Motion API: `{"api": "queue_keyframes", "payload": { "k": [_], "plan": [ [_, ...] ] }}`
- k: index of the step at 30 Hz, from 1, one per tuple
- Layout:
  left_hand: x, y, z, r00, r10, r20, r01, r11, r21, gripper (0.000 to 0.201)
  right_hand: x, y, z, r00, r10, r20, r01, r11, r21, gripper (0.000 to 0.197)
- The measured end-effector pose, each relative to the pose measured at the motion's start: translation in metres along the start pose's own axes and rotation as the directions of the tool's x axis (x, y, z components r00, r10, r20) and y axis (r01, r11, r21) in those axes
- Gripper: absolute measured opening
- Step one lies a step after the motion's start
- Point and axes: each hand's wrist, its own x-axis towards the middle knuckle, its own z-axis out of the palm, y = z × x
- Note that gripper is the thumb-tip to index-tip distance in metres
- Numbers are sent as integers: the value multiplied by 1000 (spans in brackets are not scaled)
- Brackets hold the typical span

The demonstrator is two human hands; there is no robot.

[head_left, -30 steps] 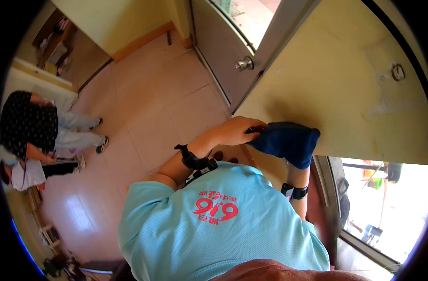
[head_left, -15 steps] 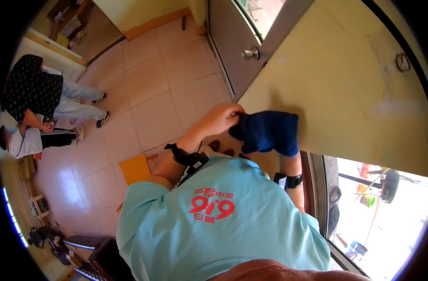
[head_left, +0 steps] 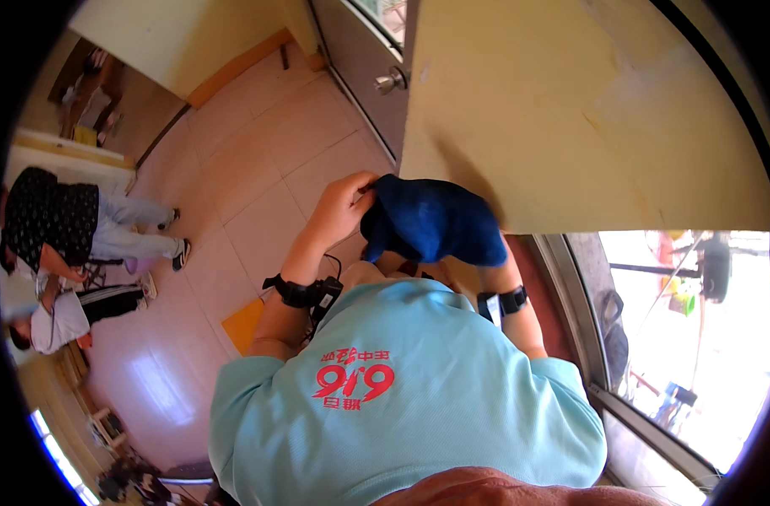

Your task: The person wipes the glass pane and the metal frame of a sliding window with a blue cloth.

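A dark blue cloth item (head_left: 436, 221), soft and bunched, hangs in front of my chest; its exact kind does not show. My left hand (head_left: 344, 204) pinches its upper left edge, with the fingers closed on the fabric. The cloth drapes over my right hand and hides its fingers. Only my right forearm (head_left: 520, 316) comes out below it, close to the yellow wall. Black straps with small devices sit around both wrists.
A yellow wall (head_left: 570, 126) stands just beyond the cloth, beside a grey door with a round knob (head_left: 391, 80). A window (head_left: 689, 337) lies to the right. An orange stool (head_left: 242, 325) is by my left elbow. Two people (head_left: 56, 211) are at the far left.
Both hands and the blue cloth have shifted left in the picture. The cloth's shape has changed, with its right side drooping lower. The room has also turned and shifted in view.
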Motion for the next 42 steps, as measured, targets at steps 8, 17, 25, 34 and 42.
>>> {"api": "queue_keyframes", "payload": {
  "k": [8, 17, 25, 34, 42],
  "plan": [
    [26, -9, -2, 954, 33, 298, -65, 993, 100, 19, -13, 56, -16, 979, 24, 202, -134, 822, 553, 40],
    [78, -44, 1, 801, 132, 584, -70, 989, -127, 30, -10, 68, 5, 991, -60, -121, 85, 972, 218, 25],
    [107, -18, 48, 552, 303, 777, -233, 951, -205, 28, -7, 81, 28, 901, -302, -311, 377, 900, 218, 34],
    [109, 1, 62, 473, 640, 605, -497, 761, -416, 29, -26, 73, 67, 891, 74, -447, 369, 454, 811, 37],
    [126, -49, 51, 676, 311, 668, -292, 945, -144, 31, -80, 32, -1, 628, -328, -706, 485, 874, 25, 18]
  ]
}}
